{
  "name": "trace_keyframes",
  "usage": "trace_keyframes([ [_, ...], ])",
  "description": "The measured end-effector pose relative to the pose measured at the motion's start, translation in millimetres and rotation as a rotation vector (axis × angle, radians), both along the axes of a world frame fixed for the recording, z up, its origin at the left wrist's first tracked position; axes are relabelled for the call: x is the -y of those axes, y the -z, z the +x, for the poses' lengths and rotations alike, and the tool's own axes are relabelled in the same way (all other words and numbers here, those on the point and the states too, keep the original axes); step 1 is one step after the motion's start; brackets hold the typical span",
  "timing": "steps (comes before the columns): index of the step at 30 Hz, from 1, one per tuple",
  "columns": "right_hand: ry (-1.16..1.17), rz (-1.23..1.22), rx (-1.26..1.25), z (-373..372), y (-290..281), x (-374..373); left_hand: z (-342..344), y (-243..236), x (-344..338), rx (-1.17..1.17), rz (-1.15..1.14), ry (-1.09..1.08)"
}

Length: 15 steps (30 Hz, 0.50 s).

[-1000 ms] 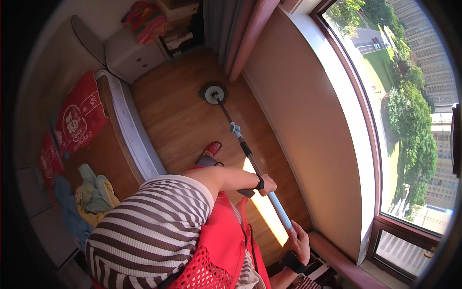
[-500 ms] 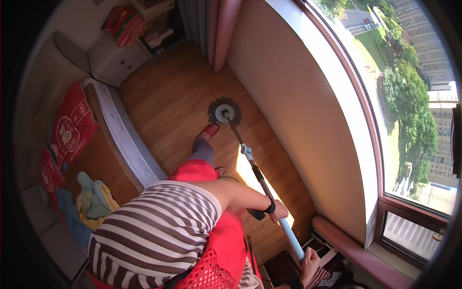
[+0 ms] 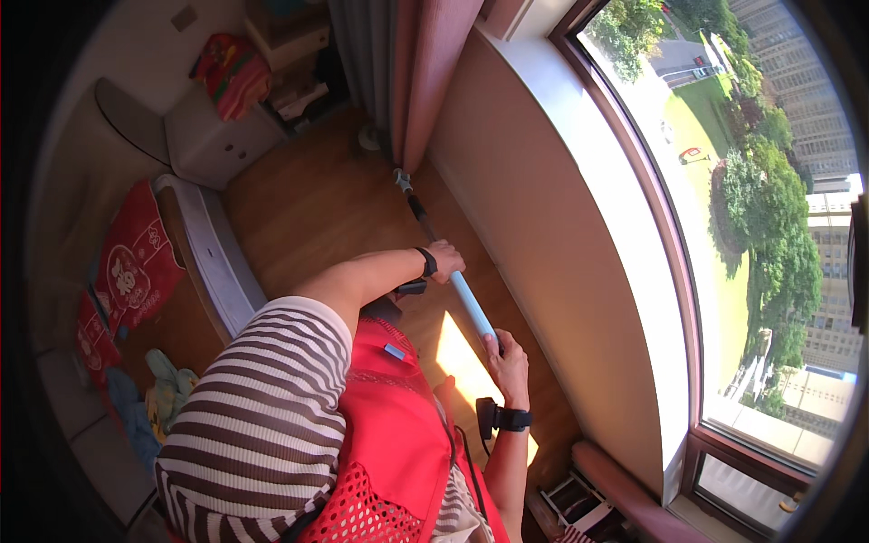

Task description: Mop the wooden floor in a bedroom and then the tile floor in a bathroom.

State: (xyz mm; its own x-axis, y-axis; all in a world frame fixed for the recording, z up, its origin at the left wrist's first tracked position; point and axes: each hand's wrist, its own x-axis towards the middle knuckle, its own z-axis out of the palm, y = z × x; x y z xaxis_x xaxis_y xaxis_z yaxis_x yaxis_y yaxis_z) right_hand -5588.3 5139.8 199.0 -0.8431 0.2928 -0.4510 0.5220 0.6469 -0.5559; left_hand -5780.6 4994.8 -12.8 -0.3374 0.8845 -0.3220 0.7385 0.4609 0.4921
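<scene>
A long mop with a light blue handle (image 3: 472, 304) stretches away from me over the wooden floor. My left hand (image 3: 445, 261) is wrapped round the upper shaft, a dark band on its wrist. Closer to me, my right hand (image 3: 510, 362) closes round the blue handle near its end; that wrist also carries a black strap with a small box. Beyond my left hand the shaft runs to a pale blue joint (image 3: 403, 182) beside the curtain. The round mop head (image 3: 368, 138) lies in shadow at the curtain's foot, partly hidden.
A pink and grey curtain (image 3: 434, 81) hangs at the far end, beside the low wall (image 3: 543, 208) under the window. On the left is a bed (image 3: 210, 244) with a red cloth (image 3: 136, 258) and crumpled clothes (image 3: 167, 385). A grey cabinet (image 3: 217, 136) stands behind it.
The mop has been pushed forward, its head moving from the middle of the floor to the curtain. Both my hands have moved forward and to the left with the handle.
</scene>
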Motion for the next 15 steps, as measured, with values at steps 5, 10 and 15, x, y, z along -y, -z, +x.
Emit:
trace_keyframes([
  [5, -0.213, -0.066, -0.058, -77.3, 31.6, 33.1, -76.8, 0.0, 40.2, -0.111, -0.168, -0.161],
  [10, -0.226, -0.077, -0.175, -50.7, 29.1, 12.4, -65.8, 0.4, 20.4, -0.036, -0.232, -0.126],
  [15, -0.058, 0.028, -0.050, 19.9, -14.8, -29.8, -2.4, -11.5, -44.7, 0.173, -0.031, 0.162],
])
